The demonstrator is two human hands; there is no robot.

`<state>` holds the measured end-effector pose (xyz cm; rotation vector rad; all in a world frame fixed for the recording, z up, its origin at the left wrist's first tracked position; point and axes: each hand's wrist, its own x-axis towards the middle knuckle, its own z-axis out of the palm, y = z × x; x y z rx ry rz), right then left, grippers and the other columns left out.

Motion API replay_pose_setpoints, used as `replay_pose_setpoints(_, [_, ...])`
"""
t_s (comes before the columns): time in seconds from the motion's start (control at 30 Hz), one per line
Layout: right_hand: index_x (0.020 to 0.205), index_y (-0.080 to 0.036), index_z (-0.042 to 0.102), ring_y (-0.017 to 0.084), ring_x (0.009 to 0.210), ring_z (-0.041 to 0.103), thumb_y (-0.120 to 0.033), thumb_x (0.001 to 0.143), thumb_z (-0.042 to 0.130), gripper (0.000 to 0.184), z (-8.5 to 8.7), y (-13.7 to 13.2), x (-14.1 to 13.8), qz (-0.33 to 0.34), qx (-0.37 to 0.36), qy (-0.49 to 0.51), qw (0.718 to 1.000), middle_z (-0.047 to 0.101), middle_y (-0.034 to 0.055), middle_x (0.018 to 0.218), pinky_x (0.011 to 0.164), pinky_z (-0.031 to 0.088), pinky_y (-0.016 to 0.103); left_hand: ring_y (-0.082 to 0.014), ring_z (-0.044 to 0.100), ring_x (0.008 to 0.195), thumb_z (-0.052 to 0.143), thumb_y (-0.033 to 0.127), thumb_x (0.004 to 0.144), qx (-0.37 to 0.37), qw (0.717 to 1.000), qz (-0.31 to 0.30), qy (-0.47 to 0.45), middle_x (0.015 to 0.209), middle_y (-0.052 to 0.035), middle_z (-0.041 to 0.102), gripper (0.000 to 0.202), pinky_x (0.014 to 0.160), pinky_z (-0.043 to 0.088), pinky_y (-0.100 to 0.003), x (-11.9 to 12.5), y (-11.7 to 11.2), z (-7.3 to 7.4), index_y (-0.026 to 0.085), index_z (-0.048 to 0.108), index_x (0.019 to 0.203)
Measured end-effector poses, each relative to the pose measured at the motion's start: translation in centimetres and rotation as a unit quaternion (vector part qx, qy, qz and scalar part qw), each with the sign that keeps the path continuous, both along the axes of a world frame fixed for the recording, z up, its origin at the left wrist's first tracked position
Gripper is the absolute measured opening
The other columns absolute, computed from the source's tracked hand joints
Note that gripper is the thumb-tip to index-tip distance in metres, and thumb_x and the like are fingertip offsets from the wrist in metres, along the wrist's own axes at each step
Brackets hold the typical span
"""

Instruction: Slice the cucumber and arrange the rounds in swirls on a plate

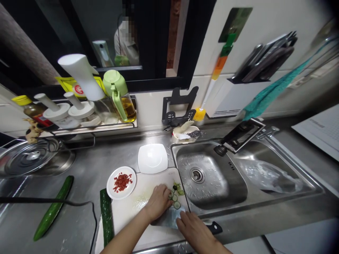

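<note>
My left hand (158, 203) is over the white cutting board (129, 222), its fingers curled together against a small group of cucumber slices (177, 204). What lies under its fingertips is partly hidden. My right hand (194, 229) is closed on a broad kitchen knife near where the blade meets the handle. The knife's blade (165, 219) lies flat, low over the board, just below the left hand. Its black handle (215, 227) sticks out to the right. More cucumber pieces (180, 189) lie at the board's right edge.
A white plate of red dried berries (122, 181) overlaps the board's left corner. Behind the board is a white square dish (153, 158). One cucumber (106, 215) lies along the board, another (54, 208) farther left by a black cable (79, 203). The sink (212, 176) borders the right side.
</note>
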<state>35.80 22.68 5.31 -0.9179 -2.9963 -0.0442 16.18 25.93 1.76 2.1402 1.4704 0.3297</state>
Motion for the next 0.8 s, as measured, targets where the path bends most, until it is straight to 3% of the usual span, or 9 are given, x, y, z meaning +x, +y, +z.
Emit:
replay_pose_setpoints(0.17, [0.082,-0.022,0.041,0.019,0.068,0.054,-0.006,0.071,0.060,0.028,0.7,0.2,-0.7,0.007,-0.022,-0.032,0.999,0.058,-0.0006,0.079,0.062,0.037,0.032,-0.0213,0.044,0.096,0.059,0.039,0.079,-0.017,0.999,0.006,-0.038,0.103,-0.0055,0.048,0.034,0.084,0.037,-0.036,0.5,-0.3,0.9,0.019,0.048,0.104])
replay_pose_setpoints(0.37, [0.082,-0.022,0.045,0.019,0.069,0.056,-0.004,0.072,0.056,0.024,1.5,0.0,-0.3,-0.003,-0.072,-0.034,0.997,0.059,-0.0003,0.081,0.063,0.039,0.031,-0.0217,0.047,0.096,0.053,0.026,0.082,-0.004,0.995,0.093,-0.026,0.101,-0.0062,0.051,0.020,0.084,0.038,-0.038,-0.7,0.4,0.7,0.019,0.051,0.100])
replay_pose_setpoints(0.5, [0.084,-0.023,0.049,0.018,0.072,0.058,0.002,0.068,0.049,0.030,2.4,-0.5,1.0,-0.074,-0.163,-0.030,0.983,0.060,0.0012,0.087,0.064,0.040,0.029,-0.0206,0.051,0.094,0.045,0.022,0.084,0.015,0.981,0.181,-0.068,0.098,-0.0066,0.056,0.019,0.084,0.041,-0.036,-3.6,-0.6,-0.2,0.019,0.053,0.102])
replay_pose_setpoints(0.6, [0.087,-0.023,0.051,0.016,0.076,0.059,0.001,0.068,0.044,0.032,2.9,-1.2,1.8,-0.128,-0.243,0.003,0.961,0.058,0.0019,0.093,0.067,0.042,0.026,-0.0214,0.054,0.092,0.049,0.022,0.081,-0.005,0.976,0.200,-0.087,0.095,-0.0065,0.060,0.021,0.081,0.043,-0.036,-5.2,-2.4,-1.0,0.021,0.057,0.101])
replay_pose_setpoints(0.8, [0.091,-0.023,0.051,0.015,0.083,0.060,0.003,0.068,0.039,0.037,1.3,-2.9,2.7,-0.201,-0.324,0.049,0.923,0.056,0.0048,0.099,0.071,0.044,0.024,-0.0219,0.054,0.093,0.052,0.016,0.075,-0.051,0.969,0.221,-0.098,0.092,-0.0059,0.058,0.021,0.079,0.044,-0.036,-4.5,-4.8,-1.9,0.021,0.061,0.093])
